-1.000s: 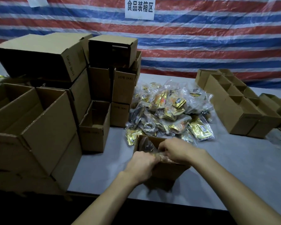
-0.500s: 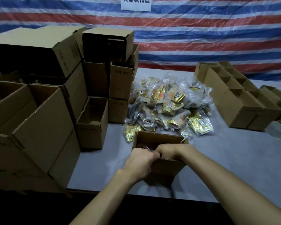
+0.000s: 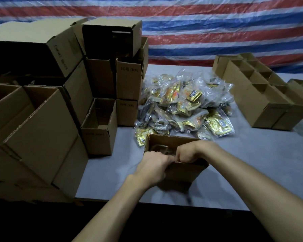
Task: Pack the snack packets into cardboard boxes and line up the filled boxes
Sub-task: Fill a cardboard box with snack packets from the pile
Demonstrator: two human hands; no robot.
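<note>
A small open cardboard box (image 3: 182, 173) stands near the table's front edge. Both my hands are at its near rim with fingers curled down inside. My left hand (image 3: 154, 166) is at the near left corner and my right hand (image 3: 189, 154) is beside it, knuckles touching. Together they hold a clear snack packet (image 3: 160, 149) low in the box; the fingertips are hidden by the wall. Just behind the box lies a pile of gold and clear snack packets (image 3: 182, 109).
Open boxes stand in rows (image 3: 262, 102) at the right on the grey table (image 3: 252, 163). Stacked empty boxes (image 3: 128, 75) and large cartons (image 3: 38, 128) fill the left side, with one small open box (image 3: 98, 130) in front. A striped tarp hangs behind.
Both hands have gone down from above the box into it, taking the packet with them. The view has tilted down a little.
</note>
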